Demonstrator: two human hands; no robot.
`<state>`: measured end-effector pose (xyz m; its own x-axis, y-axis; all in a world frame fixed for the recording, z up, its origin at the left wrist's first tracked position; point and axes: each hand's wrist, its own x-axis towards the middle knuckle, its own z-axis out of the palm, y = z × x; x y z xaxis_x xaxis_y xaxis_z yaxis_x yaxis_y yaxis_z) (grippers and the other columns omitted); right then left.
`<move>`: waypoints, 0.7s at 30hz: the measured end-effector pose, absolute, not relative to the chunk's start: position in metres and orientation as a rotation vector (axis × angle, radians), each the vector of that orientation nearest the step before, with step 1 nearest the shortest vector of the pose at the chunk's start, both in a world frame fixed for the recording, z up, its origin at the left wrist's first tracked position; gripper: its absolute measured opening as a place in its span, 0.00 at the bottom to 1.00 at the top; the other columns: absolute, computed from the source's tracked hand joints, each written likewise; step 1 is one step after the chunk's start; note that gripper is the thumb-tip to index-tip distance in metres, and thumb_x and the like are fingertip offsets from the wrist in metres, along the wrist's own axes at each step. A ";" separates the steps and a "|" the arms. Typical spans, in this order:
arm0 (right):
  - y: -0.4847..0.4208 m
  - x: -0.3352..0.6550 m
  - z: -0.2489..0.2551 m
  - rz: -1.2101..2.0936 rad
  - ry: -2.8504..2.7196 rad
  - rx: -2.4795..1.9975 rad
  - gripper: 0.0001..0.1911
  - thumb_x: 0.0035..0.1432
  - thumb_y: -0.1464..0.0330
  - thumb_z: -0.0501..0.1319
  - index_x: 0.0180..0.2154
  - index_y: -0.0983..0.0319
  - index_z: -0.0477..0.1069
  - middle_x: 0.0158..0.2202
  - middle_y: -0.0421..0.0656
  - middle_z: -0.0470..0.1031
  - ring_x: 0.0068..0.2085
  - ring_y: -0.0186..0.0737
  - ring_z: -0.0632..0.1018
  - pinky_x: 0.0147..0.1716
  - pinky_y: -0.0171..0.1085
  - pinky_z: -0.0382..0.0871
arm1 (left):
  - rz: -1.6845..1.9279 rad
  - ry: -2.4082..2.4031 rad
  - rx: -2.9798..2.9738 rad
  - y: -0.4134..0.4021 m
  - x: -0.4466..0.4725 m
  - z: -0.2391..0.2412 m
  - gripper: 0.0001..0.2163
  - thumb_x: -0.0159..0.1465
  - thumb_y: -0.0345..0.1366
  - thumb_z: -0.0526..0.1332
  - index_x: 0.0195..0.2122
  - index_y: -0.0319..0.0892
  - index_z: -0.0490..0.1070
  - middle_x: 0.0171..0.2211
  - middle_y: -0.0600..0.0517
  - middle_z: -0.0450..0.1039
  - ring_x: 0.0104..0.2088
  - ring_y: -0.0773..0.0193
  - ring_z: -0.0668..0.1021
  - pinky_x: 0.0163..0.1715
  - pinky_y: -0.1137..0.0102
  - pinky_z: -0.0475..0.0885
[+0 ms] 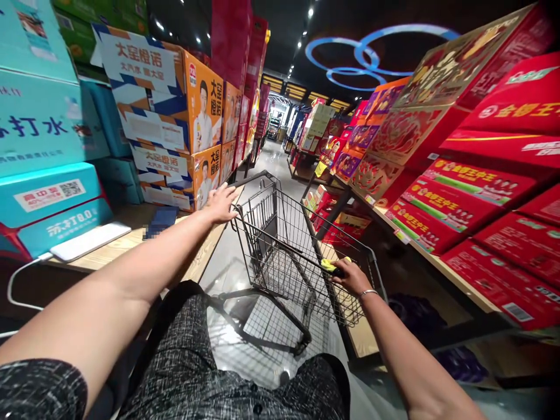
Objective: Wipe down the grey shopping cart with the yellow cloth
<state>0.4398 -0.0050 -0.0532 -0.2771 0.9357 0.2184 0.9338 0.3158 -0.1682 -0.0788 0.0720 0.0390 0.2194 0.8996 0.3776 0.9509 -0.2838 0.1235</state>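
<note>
cart (280,271) between hands | left hand (222,204): on near corner, grip unclear | right hand (350,277): closed on handle (301,255) end

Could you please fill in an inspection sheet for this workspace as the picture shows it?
Surface: wooden counter at left, bearing cartons.
Things in use: wire shopping cart before the person.
Clutter: white flat device and dark blue item, kind unclear, on the counter.
Grippers: left hand at the cart's upper left corner, grip unclear; right hand closed on the black handle end, by a yellow item.
Cables: white cable plugged into the device, hanging past the counter.
Surroundings: turquoise soda-water cartons and orange soda cartons left, red cartons right.
</note>
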 end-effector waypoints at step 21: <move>0.003 0.199 -0.053 0.004 -1.829 -1.015 0.18 0.60 0.64 0.62 0.52 0.57 0.72 0.45 0.45 0.76 0.49 0.45 0.74 0.51 0.47 0.64 | -1.038 -1.701 -2.211 0.008 -0.036 -0.001 0.13 0.64 0.50 0.64 0.40 0.46 0.78 0.41 0.48 0.78 0.49 0.51 0.73 0.57 0.50 0.56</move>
